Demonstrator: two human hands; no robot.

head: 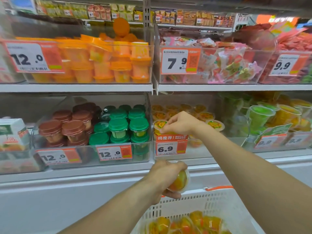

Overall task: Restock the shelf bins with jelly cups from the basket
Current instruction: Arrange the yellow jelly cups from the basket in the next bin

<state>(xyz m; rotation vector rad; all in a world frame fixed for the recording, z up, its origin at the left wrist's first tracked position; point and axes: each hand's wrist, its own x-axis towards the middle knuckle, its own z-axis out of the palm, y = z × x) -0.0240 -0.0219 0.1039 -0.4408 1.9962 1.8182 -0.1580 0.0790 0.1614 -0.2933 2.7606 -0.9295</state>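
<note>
A: At the 6.9 price tag (170, 148) we have both hands working. Our right hand (181, 124) reaches just above that tag, over the front rim of the clear bin (219, 146), fingers curled down and pinching the edge of a jelly cup (159, 125) with an orange-fruit lid.

B: And our left hand (167, 176)?

A: Just below the tag, in front of the white shelf edge, wrapped round a second jelly cup (179, 181). Fingers close over its top, thumb underneath (only the orange side of the cup shows between them).

B: Where are the rest of the cups?

A: Behind the tag, more orange-lidded cups (205, 115) lie in rows further back in the same bin. Below the tag and to its right, the white basket (214, 206) holds a heap of the same cups (194, 222).

B: Neighbours of the tag?

A: To its left sits a bin of green-lidded cups (128, 124) beside brown-lidded cups (67, 127), each with a 12.0 label. Right of it, green and yellow cups (270, 115) fill another bin. Above it hangs the 7.9 tag (179, 60).
</note>
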